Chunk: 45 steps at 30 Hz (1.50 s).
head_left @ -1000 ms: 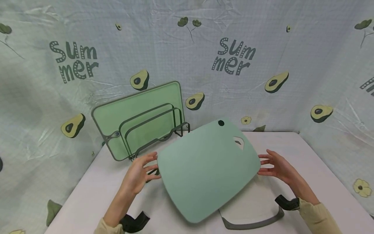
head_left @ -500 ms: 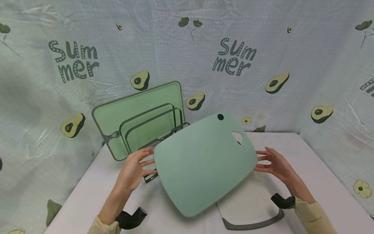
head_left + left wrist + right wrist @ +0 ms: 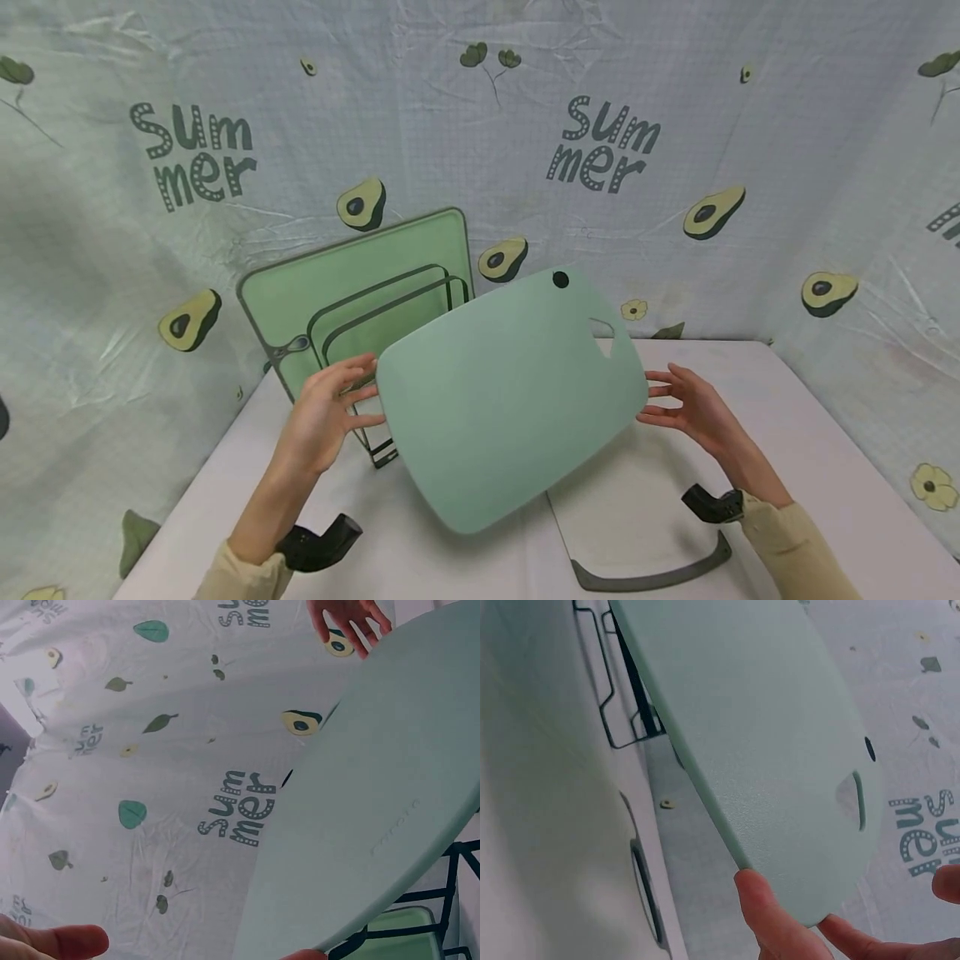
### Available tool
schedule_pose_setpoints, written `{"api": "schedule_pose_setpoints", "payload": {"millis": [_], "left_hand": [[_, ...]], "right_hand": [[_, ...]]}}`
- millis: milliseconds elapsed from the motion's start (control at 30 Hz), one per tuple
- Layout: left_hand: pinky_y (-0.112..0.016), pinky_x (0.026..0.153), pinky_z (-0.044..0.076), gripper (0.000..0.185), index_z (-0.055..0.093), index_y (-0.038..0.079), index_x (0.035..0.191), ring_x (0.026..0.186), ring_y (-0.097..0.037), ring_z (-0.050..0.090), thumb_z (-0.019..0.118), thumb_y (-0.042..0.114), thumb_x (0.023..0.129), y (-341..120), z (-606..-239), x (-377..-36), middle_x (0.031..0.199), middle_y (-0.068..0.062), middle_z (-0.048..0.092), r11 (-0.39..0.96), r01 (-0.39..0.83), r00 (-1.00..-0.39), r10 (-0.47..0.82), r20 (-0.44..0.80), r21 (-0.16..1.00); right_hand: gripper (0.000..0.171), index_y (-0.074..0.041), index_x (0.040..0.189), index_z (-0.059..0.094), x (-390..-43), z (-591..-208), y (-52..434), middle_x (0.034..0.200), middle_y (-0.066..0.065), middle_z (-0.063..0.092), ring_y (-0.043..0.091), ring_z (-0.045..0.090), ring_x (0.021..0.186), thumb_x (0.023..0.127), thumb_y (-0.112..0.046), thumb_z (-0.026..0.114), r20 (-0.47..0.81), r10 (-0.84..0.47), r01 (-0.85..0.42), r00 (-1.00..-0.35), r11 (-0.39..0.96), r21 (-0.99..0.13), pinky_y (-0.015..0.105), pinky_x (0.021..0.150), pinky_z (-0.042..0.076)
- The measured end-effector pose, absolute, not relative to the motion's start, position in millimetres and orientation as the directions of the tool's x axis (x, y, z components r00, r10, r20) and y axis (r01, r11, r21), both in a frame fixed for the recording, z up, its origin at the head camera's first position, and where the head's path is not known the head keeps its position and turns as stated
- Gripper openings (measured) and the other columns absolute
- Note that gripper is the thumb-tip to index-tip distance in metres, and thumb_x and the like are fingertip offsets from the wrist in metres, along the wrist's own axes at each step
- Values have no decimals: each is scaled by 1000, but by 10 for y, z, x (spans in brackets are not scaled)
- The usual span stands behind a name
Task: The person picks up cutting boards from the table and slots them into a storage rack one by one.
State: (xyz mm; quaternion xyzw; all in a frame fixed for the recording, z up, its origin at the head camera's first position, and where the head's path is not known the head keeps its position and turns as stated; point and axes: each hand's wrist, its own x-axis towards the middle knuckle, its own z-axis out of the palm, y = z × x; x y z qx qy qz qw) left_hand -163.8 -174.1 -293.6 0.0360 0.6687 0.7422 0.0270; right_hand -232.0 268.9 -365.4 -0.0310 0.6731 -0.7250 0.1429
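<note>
A pale green cutting board [image 3: 510, 400] is held up off the table, tilted, between both hands. It has a black dot and a cut-out handle hole near its upper right. The left hand [image 3: 318, 417] touches its left end with spread, fairly straight fingers. At the opposite end, extended fingertips of the right hand [image 3: 686, 404] touch the edge. In the right wrist view, two fingertips meet the cutting board [image 3: 742, 750] near one corner while another finger stays off it. Behind its upper left stands a dark wire rack [image 3: 433, 267], partly hidden.
A bright green board with a grey rim [image 3: 360, 258] leans upright in the rack, near the back cloth. A white board with a grey end strip [image 3: 630, 517] lies on the white table [image 3: 450, 575], partly under the raised one. Printed cloth [image 3: 480, 150] hangs behind.
Both hands have carried the pale green cutting board up and to the left, toward the rack. It now covers more of the rack. The white board has stayed in place.
</note>
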Motion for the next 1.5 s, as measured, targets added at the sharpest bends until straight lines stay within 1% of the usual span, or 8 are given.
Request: {"api": "schedule_pose_setpoints", "payload": {"millis": [200, 433, 600, 767, 900, 1167, 1333, 1500], "left_hand": [[-40, 79, 49, 41, 31, 2, 135, 124, -37, 31, 29, 20, 97, -1846, -2878, -1660, 140, -14, 24, -87, 34, -996, 83, 41, 996], [-43, 81, 47, 23, 54, 26, 107, 127, -38, 25, 34, 22, 97, -1996, -2837, -1665, 128, -1, 37, -116, 65, -995, 66, 73, 991], [-38, 75, 49, 25, 57, 31, 101, 125, -37, 26, 34, 23, 97, -2073, -2798, -1661, 120, 6, 42, -114, 79, -994, 60, 86, 990], [-34, 72, 50, 25, 57, 31, 100, 123, -34, 28, 35, 22, 96, -2142, -2744, -1654, 116, 10, 45, -102, 93, -995, 35, 97, 990], [-34, 69, 51, 25, 59, 31, 98, 110, -23, 43, 37, 20, 96, -2210, -2703, -1642, 113, 11, 49, -102, 139, -990, 9, 140, 985], [-31, 66, 53, 20, 55, 18, 110, 95, -12, 54, 43, 20, 93, -2271, -2602, -1641, 115, 5, 47, -86, 213, -977, -34, 211, 973], [-31, 66, 53, 19, 55, 20, 109, 94, -12, 56, 45, 20, 93, -2317, -2507, -1651, 114, 3, 47, -107, 220, -975, -27, 219, 969], [-30, 67, 52, 19, 58, 21, 107, 101, -15, 48, 46, 19, 92, -2362, -2387, -1649, 116, 4, 46, -127, 221, -975, -43, 217, 967]], "right_hand": [[49, 0, 125, 34, -2361, -3615, 2588, 96, 5, 52, 25, 63, 86, 95, -39, 33, -129, -261, 157, -957, -88, -984, 42, 81, 49], [47, 0, 126, 34, -2419, -3565, 2486, 101, 8, 49, 21, 63, 87, 96, -37, 31, -75, -300, 114, -951, -116, -987, 42, 83, 48], [54, 4, 130, 29, -2448, -3509, 2405, 102, 9, 47, 21, 63, 86, 96, -38, 31, -65, -295, 99, -953, -101, -990, 44, 84, 47], [51, 2, 128, 32, -2457, -3459, 2319, 99, 7, 50, 26, 63, 86, 96, -38, 32, -59, -303, 103, -951, -131, -986, 46, 84, 46], [49, 1, 127, 34, -2471, -3423, 2235, 97, 7, 51, 27, 64, 86, 96, -36, 32, -41, -308, 91, -951, -150, -984, 45, 82, 48], [53, 3, 131, 31, -2552, -3323, 2101, 104, 11, 45, 24, 65, 86, 96, -37, 32, 4, -304, 37, -953, -129, -991, 42, 80, 50], [59, 5, 136, 23, -2572, -3254, 2024, 106, 10, 46, 24, 65, 87, 96, -37, 31, 11, -318, 28, -948, -119, -992, 43, 82, 49], [62, 7, 137, 21, -2611, -3193, 1950, 106, 11, 46, 23, 64, 89, 96, -38, 31, 29, -330, 8, -943, -108, -994, 42, 86, 47]]}}
